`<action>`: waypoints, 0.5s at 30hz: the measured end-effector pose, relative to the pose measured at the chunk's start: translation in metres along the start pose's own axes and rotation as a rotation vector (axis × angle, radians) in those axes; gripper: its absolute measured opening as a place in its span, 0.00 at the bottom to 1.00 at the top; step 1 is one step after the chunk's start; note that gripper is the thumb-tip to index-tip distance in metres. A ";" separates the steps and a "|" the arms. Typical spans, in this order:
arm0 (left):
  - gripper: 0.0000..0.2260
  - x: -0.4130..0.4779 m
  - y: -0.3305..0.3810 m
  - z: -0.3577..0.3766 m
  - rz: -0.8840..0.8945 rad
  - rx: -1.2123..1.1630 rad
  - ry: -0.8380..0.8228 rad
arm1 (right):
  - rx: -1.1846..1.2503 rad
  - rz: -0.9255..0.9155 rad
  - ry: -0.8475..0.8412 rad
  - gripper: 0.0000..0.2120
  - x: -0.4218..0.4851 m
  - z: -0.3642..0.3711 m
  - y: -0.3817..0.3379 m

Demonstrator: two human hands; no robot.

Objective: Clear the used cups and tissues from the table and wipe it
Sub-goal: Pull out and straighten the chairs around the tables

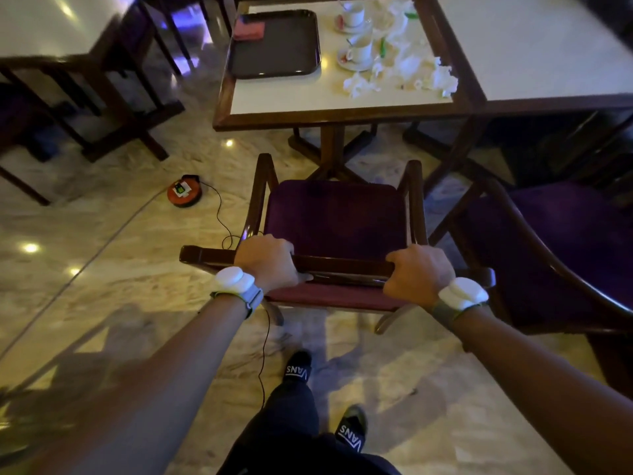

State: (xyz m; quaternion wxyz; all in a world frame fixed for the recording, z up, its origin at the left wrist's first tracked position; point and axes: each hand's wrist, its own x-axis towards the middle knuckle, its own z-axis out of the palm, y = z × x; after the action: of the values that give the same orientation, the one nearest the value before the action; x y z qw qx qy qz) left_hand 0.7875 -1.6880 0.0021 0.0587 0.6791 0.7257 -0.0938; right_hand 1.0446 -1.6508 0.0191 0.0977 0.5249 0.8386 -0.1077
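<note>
Over on the left, shiny marble floor (102, 269) with an orange cable reel (184, 191), then your left hand (265, 260) wrapped tight round the top rail of the purple-seated chair (337, 217). Up on the table (291, 97): a dark tray (274, 60) holding a pink cloth (249, 30), two cups (359, 49) on saucers, crumpled tissues (404, 68) scattered right of them. Your right hand (416, 274) grips the same rail, fingers curled closed.
</note>
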 end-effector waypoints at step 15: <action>0.26 0.119 -0.016 -0.026 -0.035 -0.027 0.019 | -0.051 0.012 0.028 0.18 0.125 -0.040 0.030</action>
State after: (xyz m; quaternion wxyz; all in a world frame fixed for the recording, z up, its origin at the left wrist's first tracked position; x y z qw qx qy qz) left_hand 0.7646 -1.5671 0.0028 0.0595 0.6662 0.7392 -0.0787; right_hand 1.0160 -1.5191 0.0200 0.1001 0.5288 0.8392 -0.0782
